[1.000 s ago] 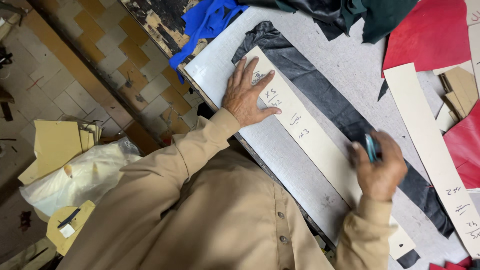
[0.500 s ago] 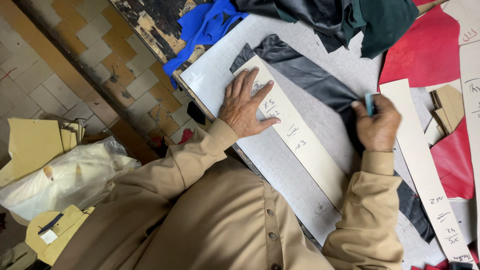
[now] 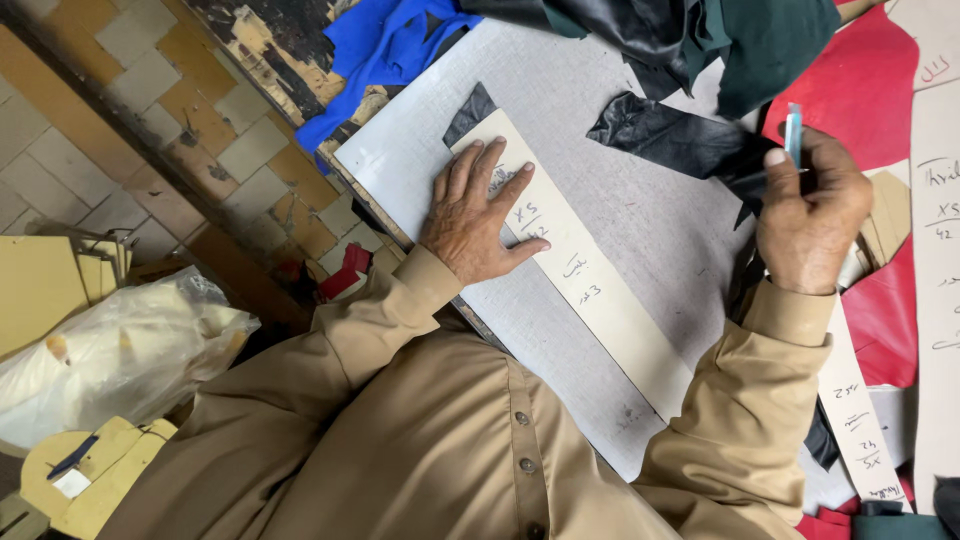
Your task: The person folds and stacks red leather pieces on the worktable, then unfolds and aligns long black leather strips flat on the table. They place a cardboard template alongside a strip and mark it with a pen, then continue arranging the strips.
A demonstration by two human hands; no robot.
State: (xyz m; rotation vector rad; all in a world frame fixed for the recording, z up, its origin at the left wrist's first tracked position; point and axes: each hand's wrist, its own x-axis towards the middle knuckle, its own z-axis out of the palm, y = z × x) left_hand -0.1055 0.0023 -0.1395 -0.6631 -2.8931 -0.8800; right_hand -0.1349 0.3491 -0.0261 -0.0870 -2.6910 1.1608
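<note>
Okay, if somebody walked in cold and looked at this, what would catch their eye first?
Probably the left hand pressed flat on a long cream card pattern strip, lying diagonally across the grey cutting board. Next, the right hand raised at the board's right edge, gripping a slim light-blue-handled knife beside a crumpled strip of black leather. Bright red leather sheets glow at far right.

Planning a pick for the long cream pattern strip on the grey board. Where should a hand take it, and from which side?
Probably the bare near end of the cream pattern strip, approached from its long edge on the open grey board. The left hand pins the far end flat, so only the lower stretch is free. It lies flat and thin: slide fingertips under an edge rather than pinching from above.
</note>
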